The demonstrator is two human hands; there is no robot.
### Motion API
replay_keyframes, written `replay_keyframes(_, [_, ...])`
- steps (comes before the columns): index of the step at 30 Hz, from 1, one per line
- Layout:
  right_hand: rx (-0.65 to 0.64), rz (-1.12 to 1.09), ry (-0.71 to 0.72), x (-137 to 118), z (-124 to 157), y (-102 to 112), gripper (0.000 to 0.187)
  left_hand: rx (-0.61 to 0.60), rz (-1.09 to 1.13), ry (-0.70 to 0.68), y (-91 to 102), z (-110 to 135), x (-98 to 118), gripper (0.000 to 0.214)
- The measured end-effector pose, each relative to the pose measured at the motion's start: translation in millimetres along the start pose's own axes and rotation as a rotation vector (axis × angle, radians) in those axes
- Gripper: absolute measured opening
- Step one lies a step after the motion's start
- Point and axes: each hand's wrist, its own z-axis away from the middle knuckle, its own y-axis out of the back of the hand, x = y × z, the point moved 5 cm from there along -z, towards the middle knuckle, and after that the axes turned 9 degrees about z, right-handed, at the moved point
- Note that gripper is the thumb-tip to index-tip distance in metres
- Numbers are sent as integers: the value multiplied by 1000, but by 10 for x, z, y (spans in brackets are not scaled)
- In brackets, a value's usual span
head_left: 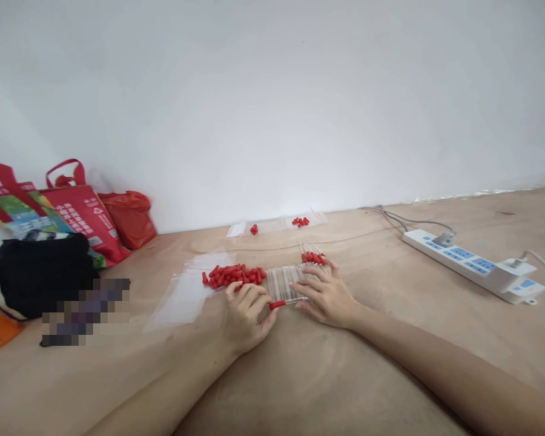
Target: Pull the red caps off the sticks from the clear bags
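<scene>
My left hand [245,315] pinches a small red cap [277,304] on the end of a thin clear tube [294,300]. My right hand [324,295] holds that tube from the other side, with its other fingers spread over a row of clear tubes [284,281]. A pile of loose red caps [234,275] lies just beyond my left hand. Several capped tubes [313,257] lie beyond my right hand.
Clear plastic bags [186,290] lie left of the caps, and two more with a few red caps [300,221] sit by the wall. A white power strip [475,264] lies at right. Red shopping bags [84,212] and a black bundle [40,272] sit at left.
</scene>
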Motion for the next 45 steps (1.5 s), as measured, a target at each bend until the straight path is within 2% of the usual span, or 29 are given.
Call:
replay_keyframes(4, [30, -14, 25, -47, -2, -5, 15, -7, 14, 1, -32, -13, 15, 9])
replay_keyframes(12, [46, -51, 40, -92, -10, 13, 16, -59, 122, -110, -113, 15, 4, 12])
replay_keyframes(22, [58, -71, 96, -110, -26, 86, 19, -61, 98, -162, -97, 42, 52, 17])
replay_keyframes(26, [58, -98, 79, 10, 24, 85, 18, -64, 93, -155, -47, 56, -16, 18])
replay_keyframes(28, [82, -95, -15, 181, 64, 105, 19, -32, 69, -96, 37, 73, -135, 17])
replay_keyframes(31, [130, -41, -282, 452, 115, 123, 17, 47, 67, 24, 166, 100, -321, 12])
replay_keyframes(33, [116, -31, -365, 485, 112, 87, 14, 60, 113, 67, 181, 103, -377, 13])
replay_keyframes(38, [-1, -1, -428, 327, 47, -81, 19, 17, 136, 198, 81, 9, -501, 23])
replay_keyframes(41, [-42, 35, -450, 308, 33, -145, 22, -38, 129, 385, 29, -105, -753, 25])
replay_keyframes(45, [-82, 104, -427, 302, -2, -196, 20, -215, 56, 603, -89, -288, -1099, 24])
